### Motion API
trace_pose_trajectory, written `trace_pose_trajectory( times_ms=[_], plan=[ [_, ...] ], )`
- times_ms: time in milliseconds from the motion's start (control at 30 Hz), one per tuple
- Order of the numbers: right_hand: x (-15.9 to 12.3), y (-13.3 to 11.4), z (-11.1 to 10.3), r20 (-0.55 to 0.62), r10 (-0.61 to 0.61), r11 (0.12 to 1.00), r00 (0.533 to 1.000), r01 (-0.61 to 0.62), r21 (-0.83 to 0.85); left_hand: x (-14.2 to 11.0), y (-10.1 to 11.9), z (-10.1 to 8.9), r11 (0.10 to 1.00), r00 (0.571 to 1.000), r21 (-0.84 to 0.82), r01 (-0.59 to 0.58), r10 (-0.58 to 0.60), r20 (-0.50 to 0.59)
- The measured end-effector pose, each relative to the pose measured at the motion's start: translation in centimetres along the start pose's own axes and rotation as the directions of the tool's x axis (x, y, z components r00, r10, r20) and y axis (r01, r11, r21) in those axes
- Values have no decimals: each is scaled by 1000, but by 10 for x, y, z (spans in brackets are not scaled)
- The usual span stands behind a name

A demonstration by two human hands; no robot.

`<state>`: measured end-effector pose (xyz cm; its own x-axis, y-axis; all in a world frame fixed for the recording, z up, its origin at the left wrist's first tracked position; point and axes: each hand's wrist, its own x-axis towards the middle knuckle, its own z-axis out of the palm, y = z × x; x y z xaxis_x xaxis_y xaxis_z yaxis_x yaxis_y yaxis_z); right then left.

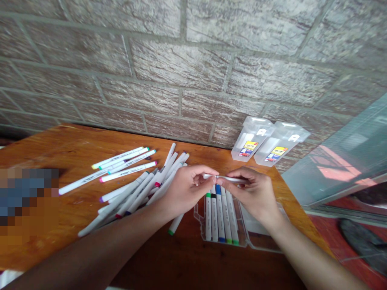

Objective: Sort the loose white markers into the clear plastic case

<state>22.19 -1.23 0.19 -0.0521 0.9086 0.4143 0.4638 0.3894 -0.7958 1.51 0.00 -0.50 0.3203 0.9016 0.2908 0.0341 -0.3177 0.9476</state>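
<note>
One marker (232, 179) held by left hand (185, 186) and right hand (256, 188), fingertips pinched on it, above open case (242, 244). Step, judged: working at cap end; whether seated, cannot tell. Next move calls for aligned ends, steady pinch.

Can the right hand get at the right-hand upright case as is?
Probably yes: nothing visible stands between right hand and case, but the hand would likely need to release its marker first.

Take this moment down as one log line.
left hand: gripping white marker | right hand: gripping same marker | clear plastic case: open, capped markers inside | loose markers: on wooden table
</note>
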Motion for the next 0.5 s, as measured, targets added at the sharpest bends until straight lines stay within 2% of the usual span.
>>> trace_pose_trajectory(
  times_ms=[500],
  plan=[
    [2, -10, 3, 40, 18, 995, 999, -22, 98, 2, -2, 1, 997, 999, -72, -21, 19, -31]
  ],
)
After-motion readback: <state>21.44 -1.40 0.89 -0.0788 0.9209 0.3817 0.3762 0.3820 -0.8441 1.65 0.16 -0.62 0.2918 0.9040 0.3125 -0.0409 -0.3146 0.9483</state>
